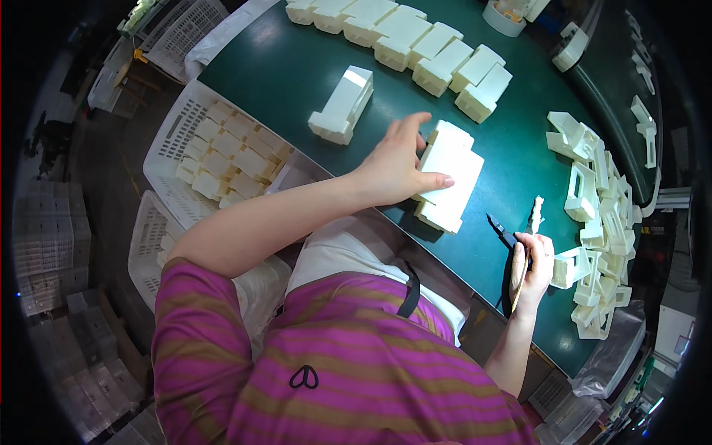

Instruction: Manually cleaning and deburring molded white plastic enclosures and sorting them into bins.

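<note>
My left hand is spread over the left side of a pair of cream plastic housings lying side by side. Its thumb rests on their top, and the other fingers are stretched out and apart. In my right hand, closed near the table's front edge, is a thin stick with a ragged whitish tip. A dark pointed tool shows beside those fingers; whether it is held too, I cannot tell. Another cream housing lies to the left of my left hand.
A row of cream housings runs along the far side of the green table. Open cream frames are heaped at the right, by a dark conveyor belt. White baskets of cream parts stand at the left.
</note>
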{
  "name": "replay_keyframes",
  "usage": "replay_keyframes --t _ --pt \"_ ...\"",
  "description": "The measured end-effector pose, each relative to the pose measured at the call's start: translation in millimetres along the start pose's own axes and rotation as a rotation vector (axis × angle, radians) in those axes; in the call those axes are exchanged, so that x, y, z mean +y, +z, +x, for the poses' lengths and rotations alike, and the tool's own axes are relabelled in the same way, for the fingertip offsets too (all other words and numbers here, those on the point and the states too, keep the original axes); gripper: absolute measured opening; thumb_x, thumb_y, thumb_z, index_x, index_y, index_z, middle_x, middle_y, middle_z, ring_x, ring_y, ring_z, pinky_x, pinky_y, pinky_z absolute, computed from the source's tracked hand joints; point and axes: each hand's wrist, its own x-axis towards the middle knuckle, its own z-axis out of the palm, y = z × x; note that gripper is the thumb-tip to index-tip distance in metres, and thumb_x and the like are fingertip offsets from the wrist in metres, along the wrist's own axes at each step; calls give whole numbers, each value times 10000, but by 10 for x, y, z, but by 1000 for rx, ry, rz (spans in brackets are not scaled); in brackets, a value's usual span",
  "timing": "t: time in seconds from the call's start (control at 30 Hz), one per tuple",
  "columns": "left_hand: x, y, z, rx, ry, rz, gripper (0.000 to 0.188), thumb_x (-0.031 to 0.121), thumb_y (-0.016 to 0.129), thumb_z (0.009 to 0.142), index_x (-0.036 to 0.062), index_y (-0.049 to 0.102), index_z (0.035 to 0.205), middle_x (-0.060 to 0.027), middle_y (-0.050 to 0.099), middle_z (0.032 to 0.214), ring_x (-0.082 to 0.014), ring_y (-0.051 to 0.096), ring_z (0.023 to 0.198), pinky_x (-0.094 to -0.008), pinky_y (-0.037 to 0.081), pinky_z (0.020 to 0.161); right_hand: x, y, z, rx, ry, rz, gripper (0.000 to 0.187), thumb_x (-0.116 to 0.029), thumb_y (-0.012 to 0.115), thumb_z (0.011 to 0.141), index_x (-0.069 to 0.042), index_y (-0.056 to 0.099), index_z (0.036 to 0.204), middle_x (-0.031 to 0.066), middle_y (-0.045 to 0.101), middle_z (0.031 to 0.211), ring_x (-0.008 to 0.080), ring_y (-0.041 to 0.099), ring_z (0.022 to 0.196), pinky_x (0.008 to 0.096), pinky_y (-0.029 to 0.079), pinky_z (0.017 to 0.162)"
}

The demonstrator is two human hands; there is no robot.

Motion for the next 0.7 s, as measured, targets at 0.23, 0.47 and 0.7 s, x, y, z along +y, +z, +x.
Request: replay_keyframes --t 0.23,0.47,0.7 --pt "-170 238 79 -145 -88 -474 876 96 723 643 -18 252 1373 -211 613 1028 -274 603 972 -346 478 852 -106 42 -67 -47 65 31 120 -7 528 868 12 609 953 141 543 900 251 544 837 315 436 767" --pt "-234 -693 -947 -175 -163 -984 809 14 722 697 30 279 1373 -165 609 1032 -202 600 963 -333 470 840 143 44 -231 -65 62 68 141 -59 494 936 12 591 1009 96 529 921 204 518 875 313 413 841" --pt "-1885 -2800 -3275 1301 -264 -636 522 26 599 836 -35 368 1299 -147 561 1195 -249 580 1073 -387 483 905 137 92 -145 -50 9 -98 165 -96 486 955 -4 588 1047 95 576 956 192 540 891 304 424 845"
